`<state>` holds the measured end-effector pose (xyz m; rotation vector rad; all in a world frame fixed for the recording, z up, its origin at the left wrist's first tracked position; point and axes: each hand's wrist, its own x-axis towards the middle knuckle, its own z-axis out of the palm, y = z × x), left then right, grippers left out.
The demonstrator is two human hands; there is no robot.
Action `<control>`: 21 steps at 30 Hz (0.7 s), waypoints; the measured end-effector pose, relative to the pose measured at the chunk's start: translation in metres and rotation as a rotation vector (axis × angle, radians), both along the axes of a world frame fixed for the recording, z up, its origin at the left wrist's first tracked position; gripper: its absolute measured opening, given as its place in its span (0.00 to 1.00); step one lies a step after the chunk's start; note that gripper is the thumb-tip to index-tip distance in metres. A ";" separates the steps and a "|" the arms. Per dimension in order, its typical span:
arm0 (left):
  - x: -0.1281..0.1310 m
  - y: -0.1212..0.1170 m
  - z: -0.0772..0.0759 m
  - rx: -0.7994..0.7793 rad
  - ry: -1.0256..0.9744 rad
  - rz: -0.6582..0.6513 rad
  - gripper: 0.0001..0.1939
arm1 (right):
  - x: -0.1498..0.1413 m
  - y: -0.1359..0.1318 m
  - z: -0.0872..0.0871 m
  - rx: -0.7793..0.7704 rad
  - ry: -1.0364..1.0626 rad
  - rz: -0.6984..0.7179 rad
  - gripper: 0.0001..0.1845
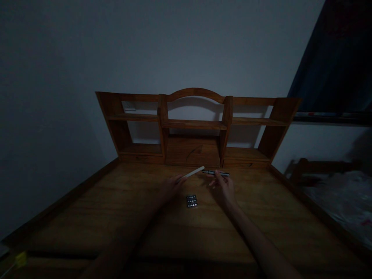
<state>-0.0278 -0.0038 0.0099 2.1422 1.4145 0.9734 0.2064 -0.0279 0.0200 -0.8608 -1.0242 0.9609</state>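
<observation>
My left hand [171, 186] is closed around one end of a thin white flat stick [195, 171], which points up and to the right. The fingers of my right hand [225, 186] pinch a slim, dark, pen-like tool [209, 172] with a lighter stripe. It lies nearly level, and its left tip is close to the free end of the stick; whether they touch I cannot tell. Below and between both hands, a small black square piece [191, 201] with rows of shiny pale marks rests on the wooden desk [139, 217].
Along the back of the desk stands a wooden shelf unit [195, 124] against a pale wall [145, 46]. A dark curtain [334, 69] hangs at the right, above a pale crumpled cover [343, 201]. Something small and yellow [21, 259] shows at the lower left. The room is dim.
</observation>
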 end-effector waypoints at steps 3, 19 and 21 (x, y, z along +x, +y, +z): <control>0.000 0.002 -0.002 0.023 -0.004 0.026 0.23 | 0.002 0.007 -0.006 -0.040 0.079 0.035 0.21; -0.004 0.003 0.000 0.025 0.002 0.053 0.24 | 0.012 0.016 -0.014 -0.094 0.096 0.092 0.23; -0.004 0.004 0.000 0.022 -0.003 0.062 0.24 | 0.012 0.014 -0.011 -0.098 0.079 0.087 0.23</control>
